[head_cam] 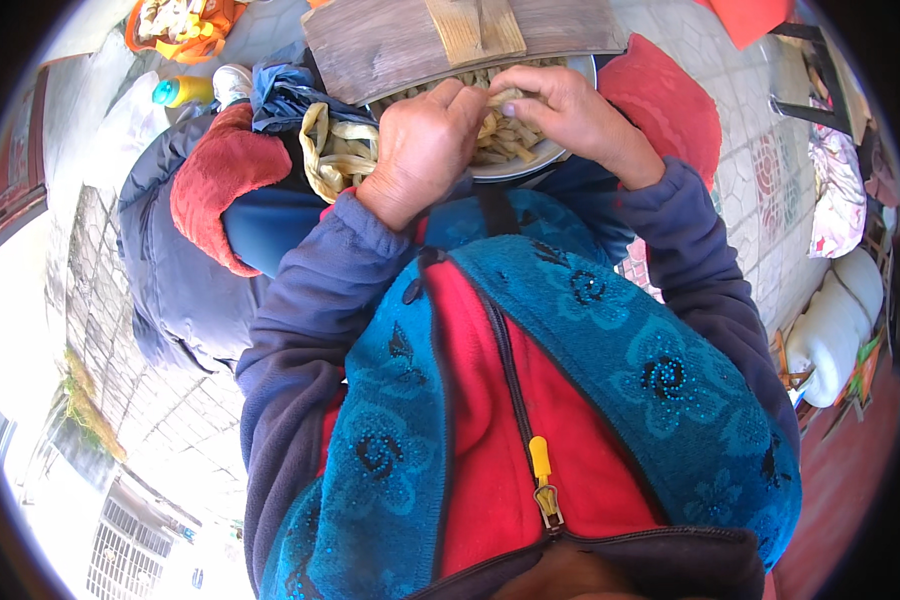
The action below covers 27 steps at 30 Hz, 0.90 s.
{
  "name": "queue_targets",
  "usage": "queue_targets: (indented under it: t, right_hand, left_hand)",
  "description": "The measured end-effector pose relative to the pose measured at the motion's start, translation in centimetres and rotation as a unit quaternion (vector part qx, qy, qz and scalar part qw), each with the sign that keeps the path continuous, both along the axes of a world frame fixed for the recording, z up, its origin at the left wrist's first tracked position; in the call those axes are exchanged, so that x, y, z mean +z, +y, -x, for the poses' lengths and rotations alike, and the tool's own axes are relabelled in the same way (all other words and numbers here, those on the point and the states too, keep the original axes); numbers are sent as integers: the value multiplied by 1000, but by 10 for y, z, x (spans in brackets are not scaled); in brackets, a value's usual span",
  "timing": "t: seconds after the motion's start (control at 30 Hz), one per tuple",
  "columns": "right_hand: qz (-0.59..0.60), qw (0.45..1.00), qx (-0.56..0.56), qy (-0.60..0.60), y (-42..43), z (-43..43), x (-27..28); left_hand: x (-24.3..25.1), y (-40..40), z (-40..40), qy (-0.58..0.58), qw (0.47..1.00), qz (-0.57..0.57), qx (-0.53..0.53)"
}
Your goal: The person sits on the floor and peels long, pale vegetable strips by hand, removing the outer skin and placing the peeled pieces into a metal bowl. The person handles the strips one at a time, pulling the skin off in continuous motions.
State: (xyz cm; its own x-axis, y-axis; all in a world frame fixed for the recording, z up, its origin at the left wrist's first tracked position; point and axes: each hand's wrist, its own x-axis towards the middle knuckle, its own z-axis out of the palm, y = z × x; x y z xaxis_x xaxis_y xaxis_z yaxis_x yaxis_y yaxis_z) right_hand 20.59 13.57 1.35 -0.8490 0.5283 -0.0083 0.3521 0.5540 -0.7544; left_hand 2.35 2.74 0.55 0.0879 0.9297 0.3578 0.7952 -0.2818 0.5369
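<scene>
My left hand (427, 139) is curled above the near rim of a wide metal basin (551, 159), its fingertips meeting those of my right hand. Between thumb and fingers, my right hand (562, 112) pinches a pale tan strip (505, 96), perhaps a dried or pickled vegetable. Whether my left fingers also grip the strip is hidden. Many short tan pieces (521, 137) lie in the basin. Longer pale strips (339, 154) hang in loops beside my left wrist, next to a dark blue plastic bag (292, 94).
A wooden board (382, 37) covers the far part of the basin. A yellow bottle with a teal cap (193, 91) and an orange bag (184, 46) stand on the paved ground to the left. Red cloth covers (664, 97) flank the basin. A white roll (836, 322) lies at right.
</scene>
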Motion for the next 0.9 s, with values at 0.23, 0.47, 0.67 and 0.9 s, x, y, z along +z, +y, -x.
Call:
queue_targets:
  t: [0.23, 0.47, 0.67, 0.9]
  right_hand:
    - [-183, 982, 34, 24, 4, -8, 0]
    - [-171, 981, 89, -19, -1, 0, 9]
    - [-47, 996, 74, 18, 11, -13, 21]
    - [202, 967, -111, 106, 31, -1, -7]
  left_hand:
    - [18, -3, -1, -74, 986, 144, 35]
    - [-2, 11, 12, -318, 903, 290, -26]
    - [0, 8, 20, -427, 825, 368, -37]
    - [-21, 44, 37, -505, 808, 304, 8]
